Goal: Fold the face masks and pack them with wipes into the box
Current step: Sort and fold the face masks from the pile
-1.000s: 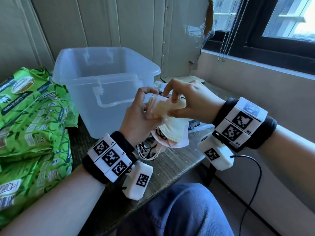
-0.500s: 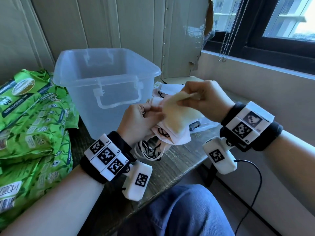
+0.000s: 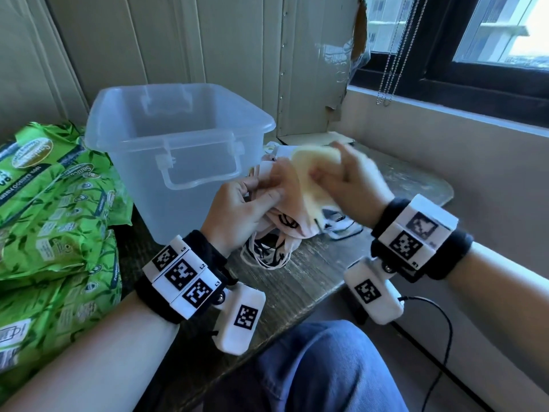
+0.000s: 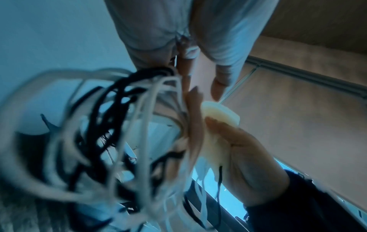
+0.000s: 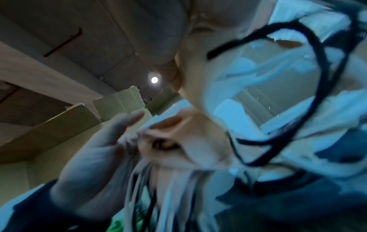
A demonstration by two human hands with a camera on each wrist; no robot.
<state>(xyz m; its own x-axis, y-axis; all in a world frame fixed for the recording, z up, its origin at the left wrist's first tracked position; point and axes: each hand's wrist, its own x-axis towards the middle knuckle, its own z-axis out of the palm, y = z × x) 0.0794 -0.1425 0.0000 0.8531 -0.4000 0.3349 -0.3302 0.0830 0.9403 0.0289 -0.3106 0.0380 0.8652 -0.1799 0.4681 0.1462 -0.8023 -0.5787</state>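
Note:
A bundle of face masks, pink and white with black and white ear loops, hangs above the table in front of the clear plastic box. My left hand grips the bundle at its left side. My right hand pinches a pale yellow mask at the top of the bundle, blurred by motion. In the left wrist view the ear loops dangle close to the lens and the yellow mask sits in the right hand. Green wipe packs lie stacked at the left.
The box stands open on the wooden table, with more masks lying beside it. A wall and window sill run along the right. A cable hangs from my right wrist past the table edge. My knee is below.
My right hand has lifted the yellow mask up and rightward from the bundle, then moved back in over it. My left hand has kept its grip on the bundle.

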